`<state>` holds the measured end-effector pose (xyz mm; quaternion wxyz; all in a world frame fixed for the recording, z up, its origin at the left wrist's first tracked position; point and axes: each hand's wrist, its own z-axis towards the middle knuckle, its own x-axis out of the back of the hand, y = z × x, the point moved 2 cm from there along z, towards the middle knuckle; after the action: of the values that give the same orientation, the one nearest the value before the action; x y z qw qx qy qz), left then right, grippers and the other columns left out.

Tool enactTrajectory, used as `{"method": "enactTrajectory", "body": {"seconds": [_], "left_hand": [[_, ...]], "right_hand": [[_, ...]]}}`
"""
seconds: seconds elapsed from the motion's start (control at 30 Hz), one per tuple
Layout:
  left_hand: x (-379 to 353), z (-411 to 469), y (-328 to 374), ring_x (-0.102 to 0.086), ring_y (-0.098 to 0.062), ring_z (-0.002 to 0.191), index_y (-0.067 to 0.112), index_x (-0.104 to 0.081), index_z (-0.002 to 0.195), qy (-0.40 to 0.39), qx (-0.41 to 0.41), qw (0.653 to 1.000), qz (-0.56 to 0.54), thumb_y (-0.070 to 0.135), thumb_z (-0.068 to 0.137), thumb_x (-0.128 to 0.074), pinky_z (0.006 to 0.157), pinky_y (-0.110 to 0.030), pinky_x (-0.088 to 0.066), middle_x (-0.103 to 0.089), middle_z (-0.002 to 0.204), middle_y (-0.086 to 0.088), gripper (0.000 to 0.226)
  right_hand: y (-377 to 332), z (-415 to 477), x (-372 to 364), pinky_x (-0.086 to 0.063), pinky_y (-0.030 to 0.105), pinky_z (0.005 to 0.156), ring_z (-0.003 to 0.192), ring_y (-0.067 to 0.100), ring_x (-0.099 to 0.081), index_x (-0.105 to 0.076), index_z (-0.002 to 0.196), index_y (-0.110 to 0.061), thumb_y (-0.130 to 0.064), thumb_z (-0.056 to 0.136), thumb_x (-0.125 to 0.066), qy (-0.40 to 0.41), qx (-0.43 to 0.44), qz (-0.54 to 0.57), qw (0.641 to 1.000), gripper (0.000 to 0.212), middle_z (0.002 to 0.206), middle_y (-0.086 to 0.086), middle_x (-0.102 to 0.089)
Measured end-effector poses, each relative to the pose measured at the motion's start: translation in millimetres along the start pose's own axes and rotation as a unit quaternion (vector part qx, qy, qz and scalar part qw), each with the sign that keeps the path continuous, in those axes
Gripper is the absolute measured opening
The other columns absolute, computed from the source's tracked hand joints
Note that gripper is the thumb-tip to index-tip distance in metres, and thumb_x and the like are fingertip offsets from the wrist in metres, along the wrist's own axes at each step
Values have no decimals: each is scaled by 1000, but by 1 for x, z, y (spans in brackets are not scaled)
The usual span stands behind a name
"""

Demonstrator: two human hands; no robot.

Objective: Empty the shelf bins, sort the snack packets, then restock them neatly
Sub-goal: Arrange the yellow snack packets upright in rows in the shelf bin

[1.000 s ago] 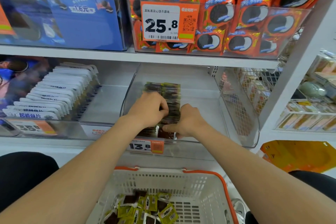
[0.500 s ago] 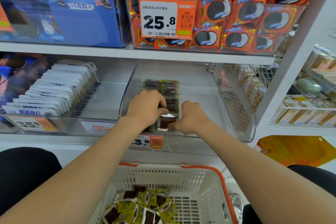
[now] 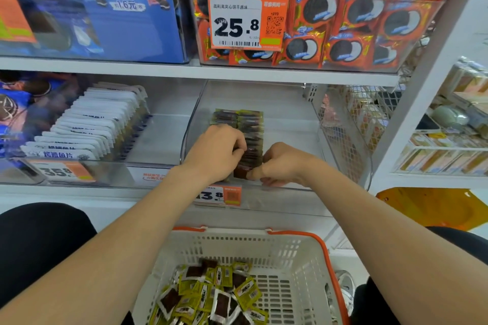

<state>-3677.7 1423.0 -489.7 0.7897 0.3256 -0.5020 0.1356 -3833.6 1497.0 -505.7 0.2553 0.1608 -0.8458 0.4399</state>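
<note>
L hand [image 3: 219, 152] & R hand [image 3: 280, 163] both inside clear plastic shelf bin [image 3: 290, 113], mid shelf. L fingers curled onto the row of small brown-and-green snack packets [image 3: 249, 126] standing in it; R thumb + fingers pinch the row's front packet. Below, white plastic basket w/ orange rim [image 3: 290, 253] holds loose yellow-green packets [image 3: 211, 295].

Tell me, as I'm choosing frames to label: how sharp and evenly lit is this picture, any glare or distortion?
Head view: bright, even light, no hard shadows; left hand, right hand and packet row fairly sharp; blue cookie packs at left smear behind glare on clear plastic; wide-angle lens tilts the shelf upright.
</note>
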Motion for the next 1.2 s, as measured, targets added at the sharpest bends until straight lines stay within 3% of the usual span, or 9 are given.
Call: {"method": "enactTrajectory", "body": {"seconds": [0.2, 0.3, 0.37, 0.5, 0.7, 0.83, 0.97, 1.07, 1.2], "left_hand": [[23, -30, 19, -63, -7, 66, 32, -68, 81, 62, 42, 997, 13, 32, 94, -62, 66, -37, -60, -64, 66, 16, 14], [35, -51, 36, -59, -6, 57, 26, -64, 64, 62, 42, 997, 2, 42, 88, -64, 61, -30, -55, -61, 52, 10, 29], [41, -64, 42, -57, -9, 54, 21, -65, 62, -37, 14, 999, -35, 39, 88, -64, 61, -30, -53, -63, 55, 5, 32], [12, -102, 33, -66, -5, 63, 26, -75, 84, -416, 40, 907, -50, 34, 98, -64, 62, -24, -56, -74, 78, 4, 20], [-105, -139, -13, -63, -13, 81, 24, -70, 126, -518, 48, 851, 63, 22, 105, -48, 71, -29, -50, -70, 120, 1, 31], [-174, -154, -60, -62, -25, 120, 23, -68, 132, -467, 113, 877, 20, 6, 100, -51, 90, -33, -49, -64, 137, -2, 39], [-225, -168, -91, -60, -24, 123, 26, -71, 119, -416, 148, 898, 1, -5, 93, -54, 103, -39, -51, -62, 134, -1, 45], [-255, -177, -103, -65, -28, 110, 28, -70, 107, -373, 149, 916, 2, -10, 87, -53, 93, -41, -55, -61, 125, -3, 46], [-300, -196, -112, -58, -39, 120, 15, -58, 138, -398, 129, 908, 33, -6, 97, -49, 89, -38, -47, -57, 136, -16, 47]], "right_hand": [[5, -20, 11, -54, 38, 100, 114, 26, -66, -55, 138, -5, -51, 83, -83, 63, 56, -153, 985, 77, 122, 10, -71], [7, -34, 13, -59, 44, 91, 89, 19, -75, -67, 123, -15, -44, 91, -75, 87, 107, -82, 987, 44, 87, 3, -79], [2, -55, 8, -61, 39, 76, 74, 13, -74, -72, 103, -23, -30, 95, -69, 127, 187, -57, 972, 11, 77, -1, -76], [-12, -124, -20, -44, 19, 56, 53, 5, -59, -76, 78, -20, -12, 82, -62, 113, 347, -39, 930, 16, 63, -3, -70], [57, -79, -119, -48, 29, 50, 53, 22, -60, -66, 81, -6, -5, 91, -52, -212, 169, -354, 895, 17, 65, 6, -64], [135, 2, -163, -59, 43, 83, 88, 34, -66, -70, 92, -4, -11, 91, -52, -167, 77, -358, 916, 19, 96, 15, -72], [202, 39, -190, -45, 40, 69, 78, 31, -56, -49, 69, -12, -3, 97, -49, -124, 46, -342, 930, 29, 78, 13, -60], [240, 55, -214, -44, 35, 72, 95, 35, -66, -62, 91, -11, -4, 98, -50, -62, 24, -312, 948, 16, 98, 14, -68], [270, 69, -254, -44, 36, 69, 98, 35, -65, -59, 109, -8, -16, 100, -58, 20, -57, -215, 975, 12, 107, 15, -65]]}}
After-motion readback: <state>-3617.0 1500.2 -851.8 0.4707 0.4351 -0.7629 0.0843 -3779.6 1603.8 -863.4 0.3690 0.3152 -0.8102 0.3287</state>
